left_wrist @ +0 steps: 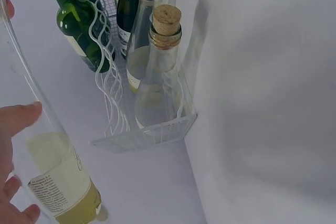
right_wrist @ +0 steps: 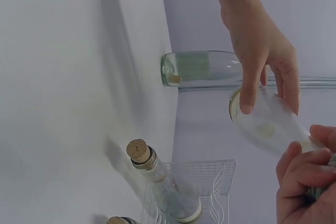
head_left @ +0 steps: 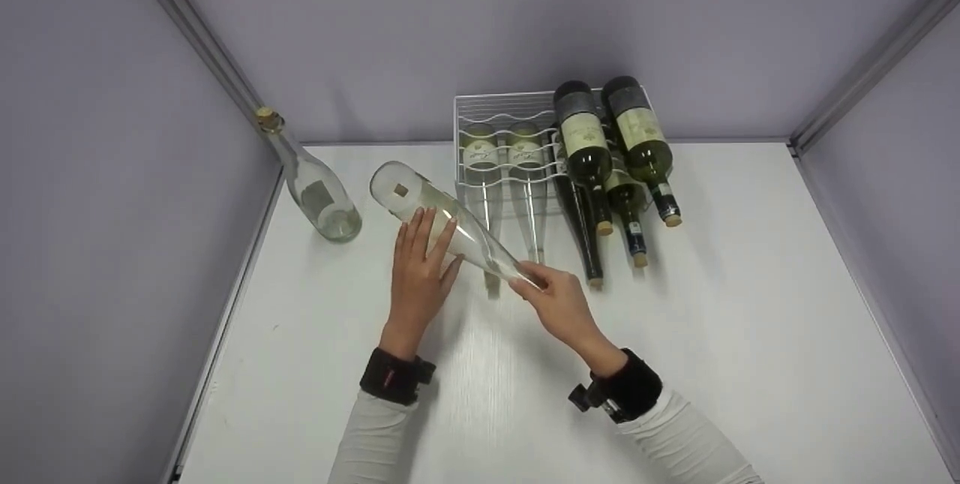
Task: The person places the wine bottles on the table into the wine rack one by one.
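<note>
A clear glass wine bottle [head_left: 480,240] with a pale label slants in front of the rack, its base up to the left. My right hand [head_left: 559,304] grips its neck, hiding the mouth. Near the base, my left hand [head_left: 420,274] holds the body, with the thumb and fingers on opposite sides in the right wrist view. Through the left wrist view, the label [left_wrist: 58,187] with small print shows beside the fingertips. Behind the hands, the white wire rack [head_left: 469,97] carries clear bottles [head_left: 525,157] at its left.
Another clear corked bottle [head_left: 315,191] stands upright at the left. Dark green corked wine bottles [head_left: 583,135] lie stacked in two layers on the rack's right side, necks forward. Walls close off the back and both sides of the white table [head_left: 750,304].
</note>
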`<move>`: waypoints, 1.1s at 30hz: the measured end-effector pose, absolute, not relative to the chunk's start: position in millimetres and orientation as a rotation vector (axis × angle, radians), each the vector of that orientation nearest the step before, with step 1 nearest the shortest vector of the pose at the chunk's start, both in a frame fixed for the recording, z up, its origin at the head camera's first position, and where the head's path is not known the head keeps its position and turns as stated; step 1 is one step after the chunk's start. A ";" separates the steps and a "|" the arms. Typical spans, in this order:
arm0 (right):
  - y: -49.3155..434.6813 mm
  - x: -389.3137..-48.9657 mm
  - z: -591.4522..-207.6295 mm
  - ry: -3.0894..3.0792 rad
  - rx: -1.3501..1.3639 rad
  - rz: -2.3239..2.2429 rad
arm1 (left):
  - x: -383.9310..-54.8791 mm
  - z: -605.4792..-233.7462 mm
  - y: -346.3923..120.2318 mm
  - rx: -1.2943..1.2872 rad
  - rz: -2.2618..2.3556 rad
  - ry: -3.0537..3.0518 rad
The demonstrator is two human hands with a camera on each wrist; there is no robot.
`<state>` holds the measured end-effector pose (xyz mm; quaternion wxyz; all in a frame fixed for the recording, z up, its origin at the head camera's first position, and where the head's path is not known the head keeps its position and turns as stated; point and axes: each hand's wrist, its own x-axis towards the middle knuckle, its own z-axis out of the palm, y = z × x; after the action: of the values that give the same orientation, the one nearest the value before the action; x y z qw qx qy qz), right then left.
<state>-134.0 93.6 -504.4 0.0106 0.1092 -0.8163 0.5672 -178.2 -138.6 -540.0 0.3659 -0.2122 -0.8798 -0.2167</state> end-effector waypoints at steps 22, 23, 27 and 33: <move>95.4 -136.3 -503.4 -2.396 0.179 1.864 | -166.4 -545.1 -112.8 -0.474 -0.836 -2.307; 95.6 -136.4 -503.2 -2.399 0.166 1.863 | -166.0 -545.3 -112.1 -0.478 -0.835 -2.320; 97.3 -137.8 -504.3 -2.402 0.132 1.862 | -165.4 -546.5 -108.3 -0.495 -0.836 -2.370; 99.7 -139.8 -507.2 -2.339 0.128 1.894 | -166.2 -548.7 -101.0 -0.505 -0.814 -2.415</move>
<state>-139.8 99.7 -507.2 0.0646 0.0423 -0.7750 0.6273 -166.2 -101.0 -548.7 0.2685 -0.1872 -0.8955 -0.3017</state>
